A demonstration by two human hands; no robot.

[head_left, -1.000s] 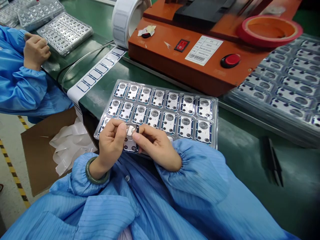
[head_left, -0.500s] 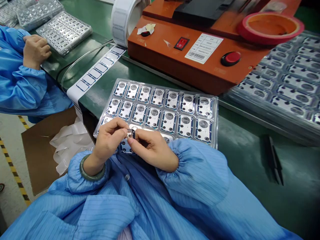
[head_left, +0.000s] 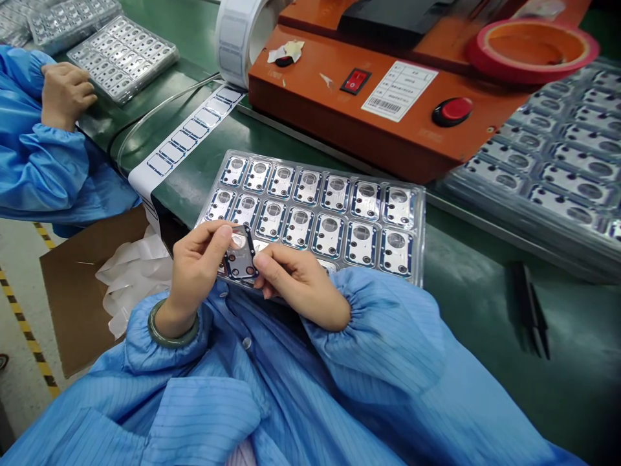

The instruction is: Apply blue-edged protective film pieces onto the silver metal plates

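Observation:
Between my hands is a small flat rectangular plate (head_left: 240,255) with a dark rim, a large round opening near its top and smaller round holes below. My left hand (head_left: 198,265) pinches its upper left side between thumb and fingers. At its lower right edge, my right hand (head_left: 295,278) grips it with thumb and forefinger. Just behind and under them lies a clear plastic tray (head_left: 420,259) with rows of similar silvery, blue-edged plates (head_left: 330,236). My hands hide part of the tray's front row.
An orange machine (head_left: 310,110) with a roll of red tape (head_left: 533,81) stands behind the tray. A label roll (head_left: 233,42) trails its strip toward a cardboard box (head_left: 72,291). Black tweezers (head_left: 528,310) lie right, near stacked trays (head_left: 557,168). A co-worker's hand (head_left: 65,94) rests at left.
The plate has been raised and turned, so more of its face shows. My left hand has shifted slightly left and up, and my right hand has slid to the plate's lower right edge.

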